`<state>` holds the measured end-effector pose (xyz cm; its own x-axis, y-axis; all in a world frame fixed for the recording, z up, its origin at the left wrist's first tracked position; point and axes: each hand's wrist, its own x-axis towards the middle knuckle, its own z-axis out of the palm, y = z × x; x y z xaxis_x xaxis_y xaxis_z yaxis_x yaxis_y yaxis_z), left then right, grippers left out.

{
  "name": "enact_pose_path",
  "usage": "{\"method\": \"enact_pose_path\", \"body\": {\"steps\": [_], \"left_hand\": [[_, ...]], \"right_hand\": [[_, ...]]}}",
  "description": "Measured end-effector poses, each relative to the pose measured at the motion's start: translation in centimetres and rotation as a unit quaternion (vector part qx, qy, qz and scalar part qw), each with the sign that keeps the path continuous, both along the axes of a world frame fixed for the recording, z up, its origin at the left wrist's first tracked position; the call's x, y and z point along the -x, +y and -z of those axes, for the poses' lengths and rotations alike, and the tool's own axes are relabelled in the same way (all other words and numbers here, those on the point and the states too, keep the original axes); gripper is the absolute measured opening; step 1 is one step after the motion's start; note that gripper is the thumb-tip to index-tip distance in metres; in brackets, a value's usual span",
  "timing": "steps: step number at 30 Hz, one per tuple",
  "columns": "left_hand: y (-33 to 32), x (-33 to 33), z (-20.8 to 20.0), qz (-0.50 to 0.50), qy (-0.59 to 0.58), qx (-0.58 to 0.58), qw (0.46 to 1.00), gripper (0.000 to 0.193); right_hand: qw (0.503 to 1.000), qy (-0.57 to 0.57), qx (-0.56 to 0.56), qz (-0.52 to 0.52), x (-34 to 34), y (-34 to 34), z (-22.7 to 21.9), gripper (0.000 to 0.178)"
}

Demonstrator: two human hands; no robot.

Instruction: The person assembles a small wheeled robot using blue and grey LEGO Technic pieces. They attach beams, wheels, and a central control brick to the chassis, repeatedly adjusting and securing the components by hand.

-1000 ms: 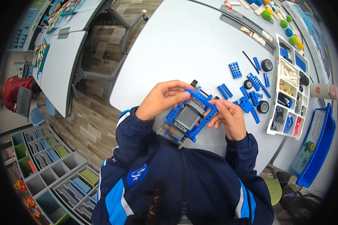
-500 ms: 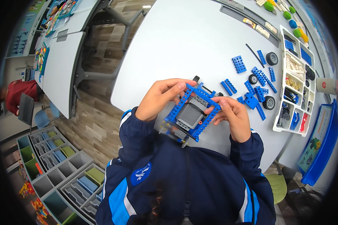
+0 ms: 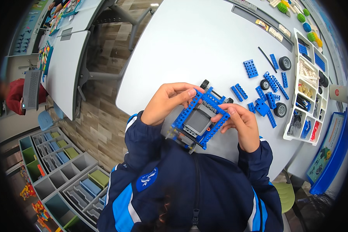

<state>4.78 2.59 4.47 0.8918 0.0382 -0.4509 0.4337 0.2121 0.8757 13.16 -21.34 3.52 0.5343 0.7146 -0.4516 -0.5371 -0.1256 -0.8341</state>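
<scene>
Between my hands is a toy-brick vehicle (image 3: 215,133), framed by blue studless-holed beams around a grey box (image 3: 198,120), with small black wheels at its far end. My left hand (image 3: 164,103) grips the frame's far left corner, thumb on top. On the right side, my right hand (image 3: 244,129) pinches the far right corner of the blue frame between thumb and fingers. Yellowish and clear parts at the near left end of the vehicle are partly blurred. Fingertips beneath the frame are hidden.
Loose blue beams and plates (image 3: 250,68), black wheels (image 3: 280,110) and a black rod (image 3: 267,59) lie right of the vehicle. Beyond them stands a white sorting tray (image 3: 286,136) beside a paper cup (image 3: 338,93) and blue bin (image 3: 324,185). A person in red (image 3: 15,94) holds a laptop (image 3: 32,89) at far left.
Both hands keep their hold on the vehicle, with little visible movement beyond a slight shift of the whole view. At far left, the person's laptop has swung up, showing its keyboard.
</scene>
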Motion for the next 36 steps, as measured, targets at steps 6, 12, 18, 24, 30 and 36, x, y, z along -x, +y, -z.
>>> {"method": "enact_pose_path", "body": {"steps": [6,12,18,24,30,36], "left_hand": [[-0.2,-0.1,-0.8,-0.001,-0.002,0.005,1.0,0.031],[-0.3,-0.3,-1.3,-0.004,0.02,0.015,1.0,0.033],[-0.2,-0.4,-1.0,-0.001,0.014,0.017,1.0,0.032],[-0.3,-0.4,-1.0,0.0,0.009,0.005,1.0,0.031],[-0.4,-0.4,-1.0,-0.008,-0.005,0.008,1.0,0.032],[-0.5,-0.1,-1.0,-0.01,0.004,0.02,1.0,0.032]], "right_hand": [[1.0,0.0,0.004,0.0,-0.2,-0.1,-0.1,0.035],[1.0,-0.003,0.008,-0.006,-0.4,-0.2,-0.4,0.035],[1.0,0.004,0.014,-0.015,-0.6,-0.6,-0.6,0.036],[1.0,0.018,0.01,-0.017,-0.5,-0.6,-0.5,0.035],[0.999,0.033,0.005,-0.013,-0.6,-0.6,-0.7,0.035],[0.997,0.066,-0.017,-0.026,-0.7,-0.9,-0.8,0.034]]}}
